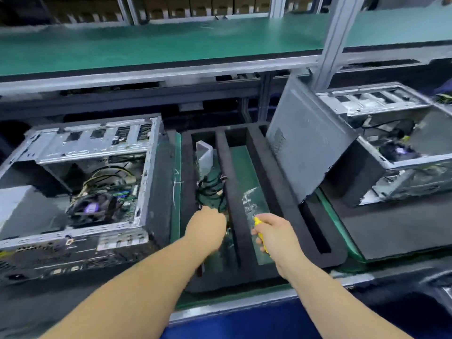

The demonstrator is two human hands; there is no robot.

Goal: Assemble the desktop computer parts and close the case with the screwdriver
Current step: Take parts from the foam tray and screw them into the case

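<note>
An open desktop case [80, 182] lies on its side at the left, showing its motherboard, fan [94, 206] and cables. In the middle stands a black foam tray [239, 192] with long compartments. My left hand [208, 228] reaches into the tray's left compartment, down among black cables [211, 189]; its fingers are hidden, so what it holds cannot be made out. My right hand [274, 233] grips a yellow-handled screwdriver [259, 225] over the tray's middle compartment, just above a bagged part [252, 201]. A grey side panel [305, 148] leans upright at the tray's right.
A second open case [396, 148] lies at the right on a black mat. A clear plastic box [204, 152] stands at the far end of the left compartment. A green shelf [171, 45] runs overhead, with a metal post [335, 40] at the right.
</note>
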